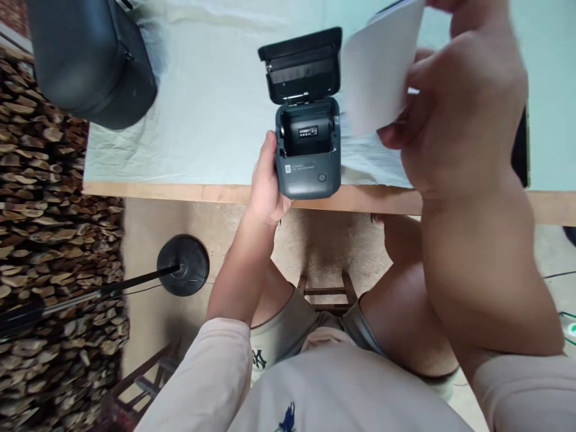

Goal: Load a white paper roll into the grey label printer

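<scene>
If left hand's (267,191) grip slips, boxy grey plastic device (309,168) may miss cloth-covered table's edge (180,191); right hand (463,102) pinches white paper (375,72).

I hold a dark grey-blue label printer (308,162) in my left hand (269,186) over the desk's (189,192) front edge, upright, lid raised, its bay showing a small printed sticker. Blurred, curved white paper (380,72) sits in my right hand (459,102), beside the lid.

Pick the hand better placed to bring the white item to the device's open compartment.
Right hand, I'd say: it grips the white item, seen just right of the raised lid. The left hand is occupied holding the device.
</scene>
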Demonstrator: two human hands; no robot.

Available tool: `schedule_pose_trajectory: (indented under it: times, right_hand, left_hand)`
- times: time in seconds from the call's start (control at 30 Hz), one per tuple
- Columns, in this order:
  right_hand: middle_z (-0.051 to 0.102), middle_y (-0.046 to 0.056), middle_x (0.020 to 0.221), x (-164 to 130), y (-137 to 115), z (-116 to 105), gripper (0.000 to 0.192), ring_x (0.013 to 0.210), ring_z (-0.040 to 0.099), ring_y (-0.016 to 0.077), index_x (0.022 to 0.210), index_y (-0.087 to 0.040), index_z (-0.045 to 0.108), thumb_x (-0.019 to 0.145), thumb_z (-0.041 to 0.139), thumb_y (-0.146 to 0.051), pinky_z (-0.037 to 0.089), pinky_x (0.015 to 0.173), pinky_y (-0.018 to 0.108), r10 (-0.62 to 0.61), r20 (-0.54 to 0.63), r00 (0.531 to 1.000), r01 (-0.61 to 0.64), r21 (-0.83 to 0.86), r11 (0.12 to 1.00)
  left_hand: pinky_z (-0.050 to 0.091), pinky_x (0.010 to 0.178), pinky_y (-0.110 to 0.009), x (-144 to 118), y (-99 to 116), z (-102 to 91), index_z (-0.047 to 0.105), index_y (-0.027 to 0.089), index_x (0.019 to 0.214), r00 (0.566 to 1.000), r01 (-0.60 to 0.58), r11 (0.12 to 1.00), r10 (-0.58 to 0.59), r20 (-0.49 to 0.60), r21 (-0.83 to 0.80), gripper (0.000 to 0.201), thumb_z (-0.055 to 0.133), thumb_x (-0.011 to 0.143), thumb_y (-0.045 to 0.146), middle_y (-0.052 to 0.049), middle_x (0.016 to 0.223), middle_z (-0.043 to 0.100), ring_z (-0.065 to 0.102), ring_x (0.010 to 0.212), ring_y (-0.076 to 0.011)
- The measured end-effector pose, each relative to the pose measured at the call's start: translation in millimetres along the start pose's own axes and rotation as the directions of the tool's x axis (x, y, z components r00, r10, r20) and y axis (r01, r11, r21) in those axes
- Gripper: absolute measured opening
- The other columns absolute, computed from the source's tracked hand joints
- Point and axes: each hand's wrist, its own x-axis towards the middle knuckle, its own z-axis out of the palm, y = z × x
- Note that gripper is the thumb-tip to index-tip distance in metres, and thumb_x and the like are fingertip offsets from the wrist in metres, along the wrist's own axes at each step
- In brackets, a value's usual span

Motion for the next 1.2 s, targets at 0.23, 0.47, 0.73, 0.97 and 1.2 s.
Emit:
schedule_pose_trajectory:
  times: [0.23, 0.47, 0.73, 0.97, 1.2]
  right_hand:
    - [0.057, 0.002, 0.093, 10.6, 53.5, 2.0, 0.018, 0.067, 0.052, 0.0109, 0.092, -0.023, 0.042, 0.076, 0.050, -0.023, 0.046, 0.060, 0.027, 0.167, -0.107, 0.980, -0.178, -0.112, 0.978]
    - [0.065, 0.005, 0.109, -0.1, 59.8, 2.1, 0.043, 0.099, 0.060, 0.0219, 0.116, -0.024, 0.051, 0.074, 0.061, -0.025, 0.046, 0.093, 0.041, 0.001, 0.093, 0.996, 0.062, -0.671, 0.739]
    - [0.062, 0.012, 0.110, 16.1, 58.2, -31.8, 0.048, 0.103, 0.058, 0.0234, 0.108, -0.016, 0.063, 0.064, 0.046, -0.003, 0.045, 0.092, 0.038, -0.225, -0.092, 0.970, 0.086, -0.739, 0.668]
    - [0.063, 0.007, 0.109, 23.2, 70.4, -34.0, 0.044, 0.097, 0.056, 0.0214, 0.107, -0.025, 0.063, 0.067, 0.055, -0.010, 0.043, 0.092, 0.038, -0.051, -0.143, 0.988, -0.072, -0.739, 0.670]
    - [0.055, 0.008, 0.098, 23.5, 44.6, -17.8, 0.019, 0.084, 0.058, 0.0133, 0.085, -0.024, 0.032, 0.078, 0.021, -0.011, 0.052, 0.077, 0.029, 0.174, -0.124, 0.977, -0.145, 0.209, 0.967]
  left_hand:
    - [0.055, 0.092, -0.025, 6.9, -0.1, -5.8, 0.066, 0.020, 0.096, 0.979, -0.094, 0.994, 0.104, 0.173, -0.060, 0.044, 0.039, 0.093, 0.054, -0.004, 0.089, 0.072, 0.067, 0.108, -0.0176]
    - [0.054, 0.097, -0.027, 8.6, -5.1, -7.0, 0.067, 0.020, 0.098, 0.956, -0.120, 0.991, 0.133, 0.262, -0.063, 0.046, 0.034, 0.095, 0.053, -0.004, 0.100, 0.073, 0.064, 0.115, -0.0182]
    - [0.043, 0.109, -0.030, 3.9, -1.0, -5.2, 0.066, 0.019, 0.095, 0.966, -0.076, 0.991, 0.100, 0.240, -0.107, 0.042, 0.042, 0.093, 0.055, -0.006, 0.091, 0.074, 0.049, 0.135, -0.0248]
    - [0.051, 0.102, -0.029, 5.0, -1.4, -5.6, 0.067, 0.020, 0.095, 0.964, -0.101, 0.992, 0.116, 0.238, -0.073, 0.046, 0.035, 0.095, 0.053, -0.005, 0.089, 0.072, 0.056, 0.128, -0.0228]
    - [0.057, 0.094, -0.030, 7.9, -3.9, -9.0, 0.068, 0.019, 0.094, 0.936, -0.129, 0.985, 0.158, 0.314, -0.110, 0.045, 0.034, 0.096, 0.049, -0.002, 0.087, 0.070, 0.064, 0.118, -0.0201]
